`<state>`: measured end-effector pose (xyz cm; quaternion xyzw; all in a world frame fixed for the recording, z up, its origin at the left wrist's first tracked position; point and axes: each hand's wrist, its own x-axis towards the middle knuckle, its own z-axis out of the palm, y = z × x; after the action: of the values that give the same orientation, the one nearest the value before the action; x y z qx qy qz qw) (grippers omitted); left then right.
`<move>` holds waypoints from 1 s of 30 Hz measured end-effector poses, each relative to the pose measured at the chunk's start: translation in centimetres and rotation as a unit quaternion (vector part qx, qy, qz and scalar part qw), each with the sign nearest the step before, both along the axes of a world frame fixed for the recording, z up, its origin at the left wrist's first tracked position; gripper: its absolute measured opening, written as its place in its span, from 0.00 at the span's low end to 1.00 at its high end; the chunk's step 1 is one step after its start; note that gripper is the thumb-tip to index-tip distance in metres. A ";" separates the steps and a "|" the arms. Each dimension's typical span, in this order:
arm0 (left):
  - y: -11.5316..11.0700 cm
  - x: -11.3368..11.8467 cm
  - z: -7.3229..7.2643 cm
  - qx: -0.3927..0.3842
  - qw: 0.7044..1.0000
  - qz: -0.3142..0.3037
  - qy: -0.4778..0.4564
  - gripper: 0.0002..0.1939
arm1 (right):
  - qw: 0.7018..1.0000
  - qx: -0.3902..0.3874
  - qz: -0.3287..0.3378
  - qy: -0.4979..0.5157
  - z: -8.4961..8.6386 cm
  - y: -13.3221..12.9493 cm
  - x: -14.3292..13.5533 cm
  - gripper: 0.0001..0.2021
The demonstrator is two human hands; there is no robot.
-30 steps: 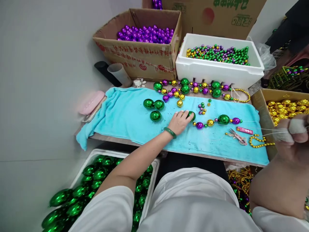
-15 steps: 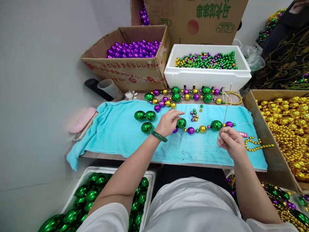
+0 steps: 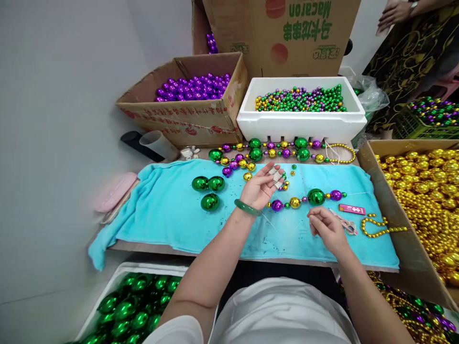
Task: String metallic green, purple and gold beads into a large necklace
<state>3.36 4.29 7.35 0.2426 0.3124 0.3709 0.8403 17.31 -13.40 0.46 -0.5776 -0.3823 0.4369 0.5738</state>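
Observation:
My left hand (image 3: 261,187) is over the blue towel, palm turned up and fingers stretched out, with white tape on the fingertips. It covers the left end of a bead strand (image 3: 294,203) of green, purple and gold beads. My right hand (image 3: 328,230) is pinched just below the strand's large green bead (image 3: 316,197). A faint thin thread seems to run up from its fingertips. Small loose beads (image 3: 286,184) lie beside my left fingers, partly hidden. Scissors (image 3: 347,224) and a pink-red packet (image 3: 352,209) lie right of my right hand.
Large green beads (image 3: 210,202) lie on the blue towel (image 3: 161,210). Behind are a finished-looking bead string (image 3: 271,153), a white foam box (image 3: 301,119) and a carton of purple beads (image 3: 179,114). A gold-bead carton (image 3: 412,253) stands right. Another person's hand (image 3: 394,13) shows upper right.
My left hand has turned palm up and moved right, off the green bead, which it now hides. My right hand has moved left and down, uncovering the scissors. The camera view has shifted.

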 end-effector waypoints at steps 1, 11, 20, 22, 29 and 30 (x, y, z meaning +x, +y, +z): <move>0.0 0.0 0.0 -0.006 1.000 0.003 -0.005 0.17 | 0.999 -0.007 0.005 -0.036 -0.3 0.0 0.0 0.08; 0.7 -0.4 0.2 0.042 0.998 -0.005 0.052 0.12 | 0.980 -0.060 0.027 -0.187 -0.6 0.0 0.7 0.08; 0.8 -0.7 -0.2 0.043 0.998 0.005 0.056 0.15 | 0.982 -0.071 0.013 -0.173 -0.3 0.0 0.9 0.07; 0.7 -0.8 -0.2 0.036 0.998 0.011 0.055 0.16 | 0.984 -0.070 0.024 -0.161 -0.3 -0.1 0.9 0.08; 0.7 -0.7 -0.1 0.014 0.999 0.013 0.042 0.15 | 0.989 -0.074 0.031 -0.123 -0.8 0.0 0.8 0.08; 0.7 -0.7 -0.1 0.017 0.999 0.012 0.043 0.15 | 0.991 -0.073 0.033 -0.111 -0.9 0.0 0.8 0.08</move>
<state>2.67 4.98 7.22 0.2684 0.3445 0.3755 0.8175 18.14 -13.39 -0.40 -0.6497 -0.4297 0.4155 0.4697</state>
